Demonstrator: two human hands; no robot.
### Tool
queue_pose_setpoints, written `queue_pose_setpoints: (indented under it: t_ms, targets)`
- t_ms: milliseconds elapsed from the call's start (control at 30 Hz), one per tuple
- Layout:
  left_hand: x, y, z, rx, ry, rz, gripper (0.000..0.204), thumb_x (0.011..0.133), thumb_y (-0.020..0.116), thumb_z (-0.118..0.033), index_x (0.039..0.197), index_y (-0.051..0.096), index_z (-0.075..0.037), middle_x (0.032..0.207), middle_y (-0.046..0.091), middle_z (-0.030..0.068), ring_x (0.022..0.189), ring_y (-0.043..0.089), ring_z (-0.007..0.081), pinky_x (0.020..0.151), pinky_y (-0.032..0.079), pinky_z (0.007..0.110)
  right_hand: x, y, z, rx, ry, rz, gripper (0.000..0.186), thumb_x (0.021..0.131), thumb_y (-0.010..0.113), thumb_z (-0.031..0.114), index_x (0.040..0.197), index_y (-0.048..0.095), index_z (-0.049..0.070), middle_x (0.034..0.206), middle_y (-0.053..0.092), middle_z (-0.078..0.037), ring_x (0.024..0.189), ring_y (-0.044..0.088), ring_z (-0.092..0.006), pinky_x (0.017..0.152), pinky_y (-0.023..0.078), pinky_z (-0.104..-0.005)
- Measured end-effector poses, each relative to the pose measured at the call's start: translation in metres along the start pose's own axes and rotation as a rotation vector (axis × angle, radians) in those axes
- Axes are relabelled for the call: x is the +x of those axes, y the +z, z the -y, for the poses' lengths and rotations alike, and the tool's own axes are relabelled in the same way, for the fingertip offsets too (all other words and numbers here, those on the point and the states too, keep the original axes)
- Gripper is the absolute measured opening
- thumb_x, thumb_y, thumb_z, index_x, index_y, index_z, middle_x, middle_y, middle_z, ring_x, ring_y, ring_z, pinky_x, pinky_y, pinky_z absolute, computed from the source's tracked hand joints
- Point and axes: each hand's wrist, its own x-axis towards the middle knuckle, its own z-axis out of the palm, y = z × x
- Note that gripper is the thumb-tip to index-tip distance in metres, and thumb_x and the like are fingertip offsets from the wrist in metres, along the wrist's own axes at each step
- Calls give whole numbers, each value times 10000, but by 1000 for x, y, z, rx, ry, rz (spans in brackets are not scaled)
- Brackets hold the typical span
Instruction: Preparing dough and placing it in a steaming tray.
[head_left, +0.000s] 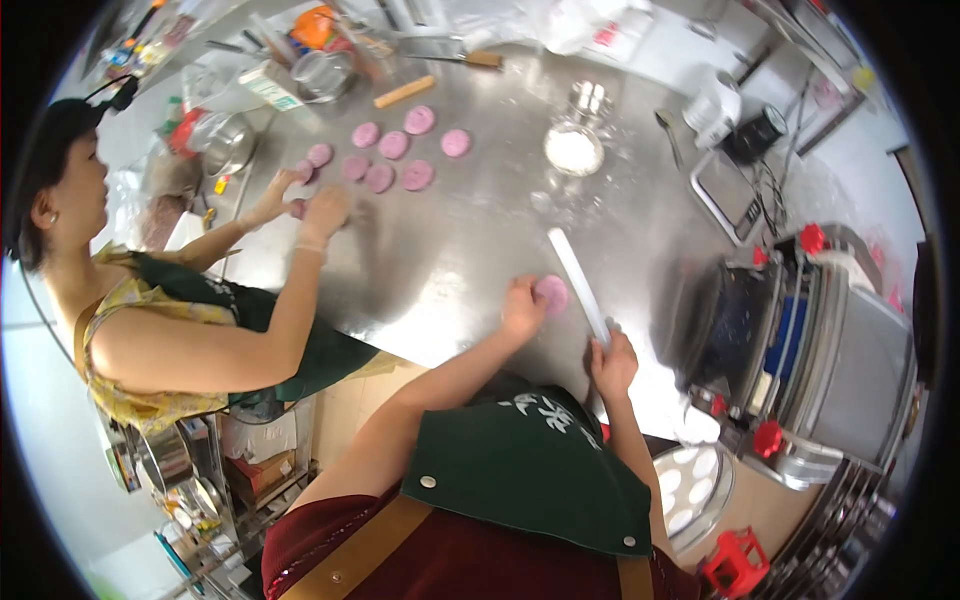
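Note:
My left hand (523, 310) pinches the edge of a flat, round pink dough disc (552, 294) over the steel table (450, 260). My right hand (614, 362) is closed round the near end of a smooth white rolling pin (578, 280). The pin slants away to the far left, just right of the disc and apart from it. Farther off to the left lie several pink dough rounds (394, 145). A co-worker's hands (325, 212) hold a small pink piece beside them.
A bowl of white flour (574, 150) stands at the far middle, with flour scattered round it. A kitchen scale (727, 198) and a spoon (670, 135) are at the far right. A machine with red knobs (800, 350) borders the right. A wooden stick (404, 92) lies behind the rounds.

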Motion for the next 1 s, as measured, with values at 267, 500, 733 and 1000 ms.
queue_pose_setpoints:
  t_ms: [267, 500, 733, 1000]
  targets:
    - [4, -1, 9, -160, 92, -2, 310, 687, 579, -3, 992, 525, 13, 882, 525, 151, 732, 566, 225, 650, 471, 301, -2, -1, -2, -21, 65, 31, 280, 749, 568, 220, 910, 487, 6, 773, 528, -154, 701, 526, -329, 627, 423, -401]
    - [7, 3, -20, 85, -48, 50, 334, 661, 645, -114, 957, 535, -5, 855, 541, 144, 763, 557, 241, 680, 454, 316, -2, -2, -5, -24, 78, 46, 262, 745, 571, 208, 897, 489, 11, 760, 527, -145, 686, 529, -317, 624, 426, -389]
    - [16, 10, -21, -3, -34, 106, 292, 669, 641, -114, 903, 506, -2, 825, 575, 149, 791, 563, 262, 704, 448, 327, 0, -4, -3, 11, 96, 42, 247, 740, 575, 196, 886, 496, 13, 764, 531, -140, 693, 532, -308, 628, 428, -384]
    - [19, -2, -7, -172, -5, 83, 238, 717, 615, -79, 916, 526, 17, 805, 595, 134, 728, 586, 209, 655, 462, 286, 2, -7, -3, 16, 90, 60, 248, 736, 579, 194, 890, 499, 16, 766, 532, -136, 699, 532, -309, 631, 429, -383]
